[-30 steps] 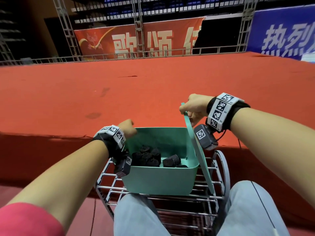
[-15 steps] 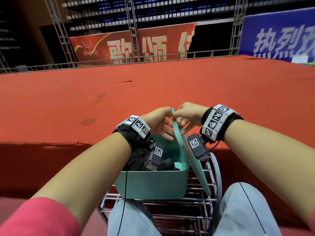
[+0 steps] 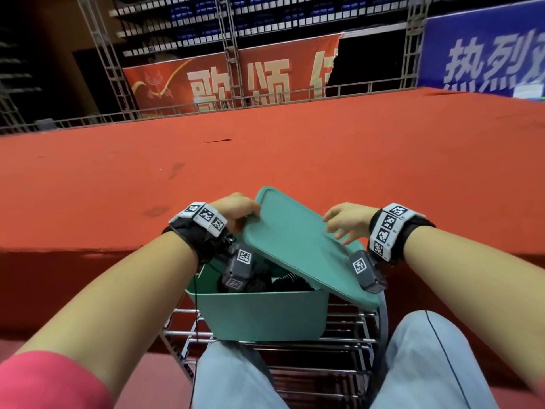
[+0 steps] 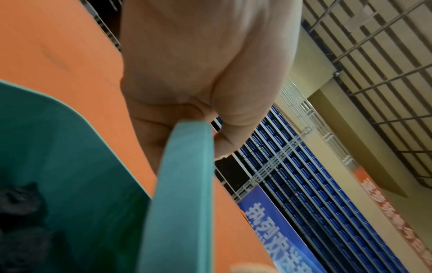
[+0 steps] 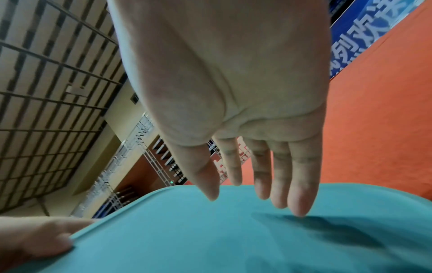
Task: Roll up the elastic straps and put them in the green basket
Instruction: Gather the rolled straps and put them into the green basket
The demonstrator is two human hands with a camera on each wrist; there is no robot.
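Note:
The green basket [image 3: 259,315] sits on a wire rack in front of my knees. Rolled black elastic straps [image 3: 287,283] lie inside it, partly hidden. A green lid [image 3: 295,240] leans tilted over the basket's right side, its left edge raised. My left hand [image 3: 239,212] grips the lid's raised left edge, and the left wrist view shows its fingers [image 4: 151,127] curled round the lid's rim [image 4: 184,184]. My right hand [image 3: 345,222] hovers over the lid with straight fingers; the little fingertip [image 5: 300,206] touches the lid [image 5: 210,236].
The wire rack [image 3: 339,349] stands between my jeans-clad legs [image 3: 427,364]. A wide red carpeted stage [image 3: 265,149] stretches ahead, its front edge just beyond the basket. Banners and metal trusses stand far behind.
The lid has swung from upright at the basket's right side down to a tilt over the opening. My left hand took its left edge. My right hand let go and spread flat above it.

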